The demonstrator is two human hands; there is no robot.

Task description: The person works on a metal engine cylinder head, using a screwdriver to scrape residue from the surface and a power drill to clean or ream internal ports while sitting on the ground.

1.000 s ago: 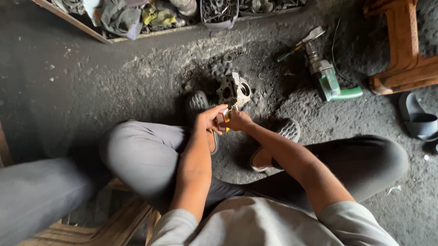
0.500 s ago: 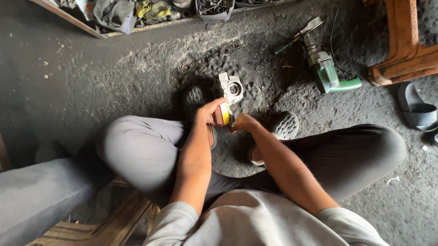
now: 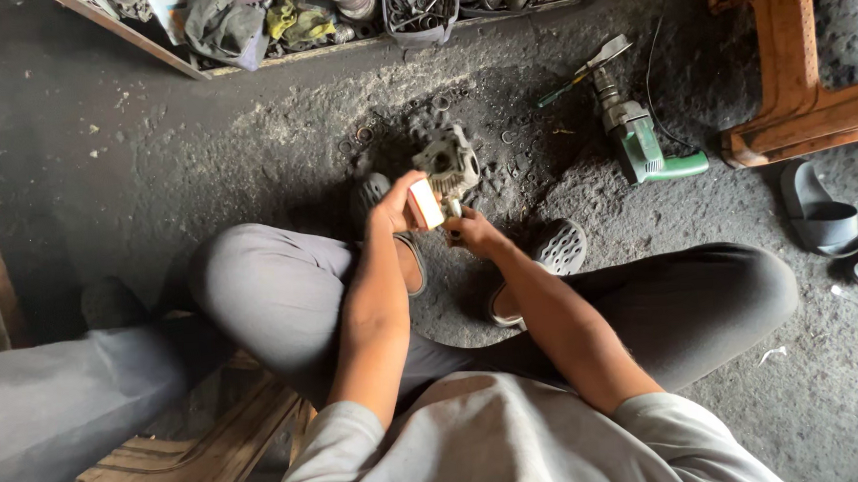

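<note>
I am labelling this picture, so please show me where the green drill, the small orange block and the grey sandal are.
green drill [image 3: 651, 151], head view, on its green body.
orange block [image 3: 425, 205], head view, on its orange face, in the left hand.
grey sandal [image 3: 819, 213], head view, on its strap.

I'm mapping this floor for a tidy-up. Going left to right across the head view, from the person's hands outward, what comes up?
Left hand on an orange-and-white block → grey metal part → right hand → green power drill → wooden stool → grey sandal.
</note>
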